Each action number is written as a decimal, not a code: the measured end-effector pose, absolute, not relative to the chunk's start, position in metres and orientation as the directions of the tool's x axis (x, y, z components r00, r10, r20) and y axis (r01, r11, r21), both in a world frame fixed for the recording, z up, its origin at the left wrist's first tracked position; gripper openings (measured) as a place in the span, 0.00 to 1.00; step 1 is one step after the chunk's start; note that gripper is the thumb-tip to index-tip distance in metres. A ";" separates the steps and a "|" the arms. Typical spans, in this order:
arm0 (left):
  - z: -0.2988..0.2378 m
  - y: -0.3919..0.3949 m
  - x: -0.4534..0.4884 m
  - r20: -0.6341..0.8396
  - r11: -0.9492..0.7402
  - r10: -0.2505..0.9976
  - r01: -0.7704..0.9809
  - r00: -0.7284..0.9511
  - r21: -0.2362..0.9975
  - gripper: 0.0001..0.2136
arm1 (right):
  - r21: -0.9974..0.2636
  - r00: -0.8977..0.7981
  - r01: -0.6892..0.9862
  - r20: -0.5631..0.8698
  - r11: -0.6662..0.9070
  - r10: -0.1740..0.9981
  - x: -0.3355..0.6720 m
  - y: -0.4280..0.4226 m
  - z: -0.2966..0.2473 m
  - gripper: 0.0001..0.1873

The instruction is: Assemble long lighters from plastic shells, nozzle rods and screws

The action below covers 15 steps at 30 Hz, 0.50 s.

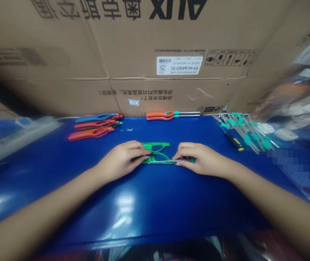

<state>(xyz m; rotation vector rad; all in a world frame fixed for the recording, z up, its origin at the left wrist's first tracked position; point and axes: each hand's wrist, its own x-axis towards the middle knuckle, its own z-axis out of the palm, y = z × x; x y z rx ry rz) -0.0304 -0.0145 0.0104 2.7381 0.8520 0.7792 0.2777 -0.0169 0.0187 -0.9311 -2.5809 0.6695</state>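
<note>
Head view: at the centre of the tabletop (pixel 171 206), your left hand (pixel 130 156) pinches near the 9 o'clock end of the lower green shell (pixel 162 162); your right hand (pixel 198 158) pinches the metal rod (pixel 173 160) toward 3 o'clock. Seat it level, leaving the white wire (pixel 150 159) unpinched.

At the glossy blue worktop (pixel 155 206), the left hand (pixel 129 158) holds a looped green plastic handle half (pixel 164 162) (a matching green half (pixel 159 144) sits just beyond); the right hand (pixel 200 158) grips a slim silvery metal rod (pixel 175 160). Orange-handled, metal-tubed lighters (pixel 159 115) lie behind.
</note>
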 end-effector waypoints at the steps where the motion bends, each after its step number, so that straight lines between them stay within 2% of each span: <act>1: 0.011 -0.015 -0.030 0.433 -0.823 0.568 0.478 0.700 0.306 0.09 | -0.527 -0.734 0.516 0.134 0.675 0.666 0.278 -0.016 0.018 0.07; 7: 0.011 -0.016 -0.030 0.430 -0.818 0.575 0.482 0.696 0.314 0.09 | -0.493 -0.714 0.564 0.114 0.663 0.691 0.275 -0.014 0.018 0.07; 11: 0.011 -0.016 -0.029 0.434 -0.818 0.576 0.481 0.693 0.317 0.09 | -0.412 -0.735 0.578 0.111 0.704 0.669 0.274 -0.016 0.023 0.07; 15: 0.011 -0.017 -0.027 0.436 -0.818 0.575 0.474 0.693 0.326 0.09 | -0.408 -0.743 0.555 0.148 0.725 0.652 0.273 -0.017 0.023 0.07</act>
